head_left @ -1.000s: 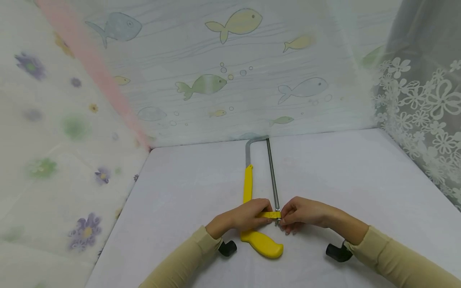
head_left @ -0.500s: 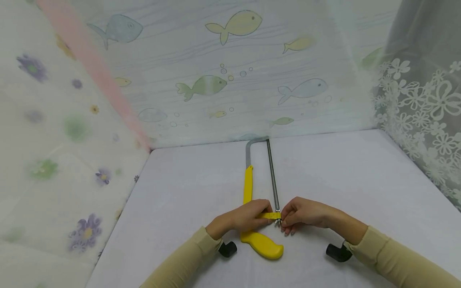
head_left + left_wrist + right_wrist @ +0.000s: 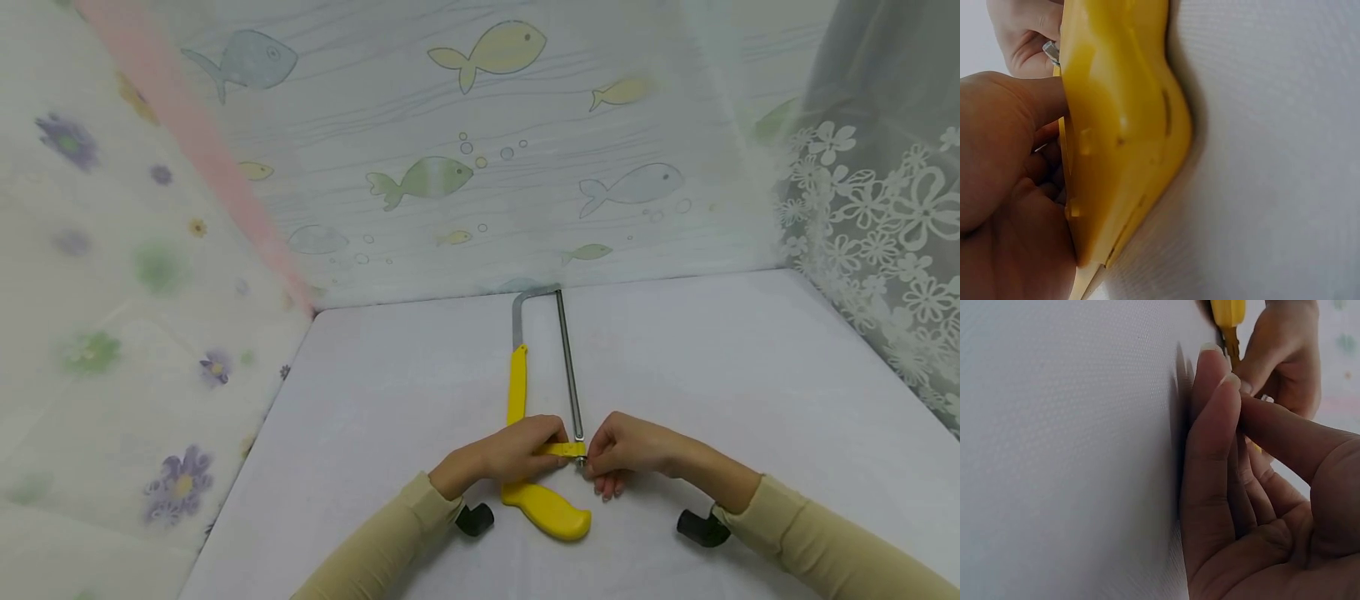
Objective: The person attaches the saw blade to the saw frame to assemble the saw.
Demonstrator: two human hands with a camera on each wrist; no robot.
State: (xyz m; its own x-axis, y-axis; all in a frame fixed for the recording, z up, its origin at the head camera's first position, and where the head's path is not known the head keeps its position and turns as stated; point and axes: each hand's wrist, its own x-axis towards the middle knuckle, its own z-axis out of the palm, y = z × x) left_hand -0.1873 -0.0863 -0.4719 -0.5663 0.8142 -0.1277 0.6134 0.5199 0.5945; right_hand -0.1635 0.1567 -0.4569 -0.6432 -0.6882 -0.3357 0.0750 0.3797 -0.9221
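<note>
A hacksaw (image 3: 551,512) with a yellow handle and grey metal frame lies flat on the white-covered table, its far end pointing away from me. Its dark blade (image 3: 567,358) runs along the right side. My left hand (image 3: 513,447) grips the yellow crosspiece (image 3: 566,449) near the handle. At the blade's near end sits a small metal wing nut (image 3: 581,462), which my right hand (image 3: 633,446) pinches between thumb and fingers. The left wrist view shows the yellow handle (image 3: 1122,106) close up, with the wing nut's tip (image 3: 1051,51) beyond it. Fingers partly hide the nut in the right wrist view.
White cloth covers the table (image 3: 405,383). Behind its far edge hangs a fish-printed curtain (image 3: 420,125); a flower-printed sheet (image 3: 112,283) is on the left, a lace curtain (image 3: 885,200) on the right. Black wrist devices (image 3: 476,520) hang under both cuffs.
The wing nut has turned between my right fingers, and that hand has shifted slightly, its lower fingers dropping a little. My left hand and the hacksaw stay in place.
</note>
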